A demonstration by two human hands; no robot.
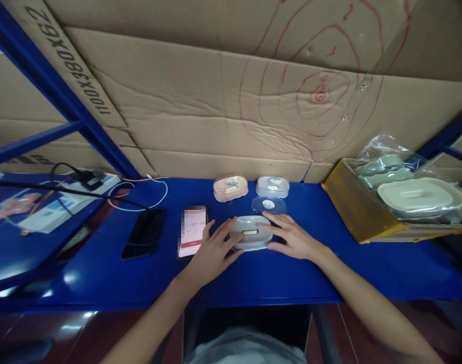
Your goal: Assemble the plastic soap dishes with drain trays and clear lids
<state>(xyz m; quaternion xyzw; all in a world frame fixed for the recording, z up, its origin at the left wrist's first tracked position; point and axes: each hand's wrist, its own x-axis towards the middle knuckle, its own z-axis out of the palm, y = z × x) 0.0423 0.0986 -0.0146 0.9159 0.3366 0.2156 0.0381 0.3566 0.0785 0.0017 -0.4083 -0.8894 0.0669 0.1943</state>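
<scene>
A grey oval dish (250,239) with a small pale bar at its centre sits on the blue table, between my two hands. My left hand (216,250) rests over its left side, fingers spread. From the right, my right hand (291,236) reaches the dish's right side, its fingers apart. Just behind lies a clear oval cover (264,205) with a round sticker, close to my right fingertips. Farther back are a peach dish (231,190) and a light grey dish (272,188), each under a clear cover with a sticker.
Left of the dish lie a lit phone (193,232) and a dark phone (142,233). A power strip (69,203) with cables is at the far left. An open box (342,202) of bagged green and cream parts stands right. Cardboard (200,101) lines the back.
</scene>
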